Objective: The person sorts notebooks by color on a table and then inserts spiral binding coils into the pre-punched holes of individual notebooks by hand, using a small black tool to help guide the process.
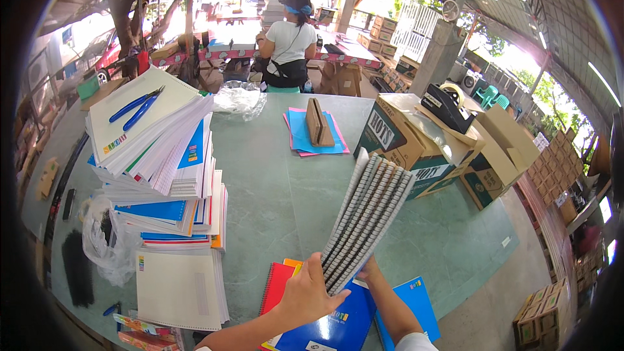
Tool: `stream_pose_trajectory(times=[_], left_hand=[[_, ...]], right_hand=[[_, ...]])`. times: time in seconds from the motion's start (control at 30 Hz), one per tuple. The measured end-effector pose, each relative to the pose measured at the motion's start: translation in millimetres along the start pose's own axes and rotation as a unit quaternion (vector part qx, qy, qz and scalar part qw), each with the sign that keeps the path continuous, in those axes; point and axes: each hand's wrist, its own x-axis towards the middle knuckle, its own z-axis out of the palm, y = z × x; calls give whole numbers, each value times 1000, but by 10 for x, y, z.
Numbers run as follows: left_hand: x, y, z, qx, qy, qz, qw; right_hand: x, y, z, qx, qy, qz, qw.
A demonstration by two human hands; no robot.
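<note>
Several spiral-bound notebooks (367,221) stand on edge as one bundle, tilted to the right, with their wire spines facing me. My left hand (307,294) closes on the bundle's lower left side, thumb toward its bottom end. At the lower right side my right hand (372,274) grips the same bundle, its fingers mostly hidden behind it. Beneath my hands lies a blue notebook (331,325). A red spiral notebook (275,285) pokes out on its left, and a lighter blue notebook (411,305) lies to its right, partly under my right forearm.
Uneven notebook piles (162,182) rise at the left, with blue-handled pliers (136,109) on top. A plastic bag (110,247) lies beside them. Ahead, a wooden holder (317,123) sits on coloured sheets. Cartons (416,136) bear a tape dispenser (448,107). A person (286,45) sits beyond the table.
</note>
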Motion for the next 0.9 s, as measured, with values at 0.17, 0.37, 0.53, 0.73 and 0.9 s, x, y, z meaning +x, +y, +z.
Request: stream_pose_trajectory(times=[0.17, 0.37, 0.53, 0.73, 0.9], left_hand=[[72, 22, -115, -11, -25, -63, 998], [84, 26, -111, -69, -69, -118, 988], [-315, -418, -108, -65, -111, -139, 982], [-740, -784, 81, -185, -126, -121, 967], [-960, -797, 76, -240, -104, -149, 954]], right_hand=[[-246, -111, 244, 4, 6, -16, 1000], [-469, -155, 114, 19, 12, -17, 1000], [-941, -4, 61, -86, 43, -153, 984], [-1636, -345, 578, -140, 140, -233, 952], [-1885, -214, 951, -182, 97, -347, 915]])
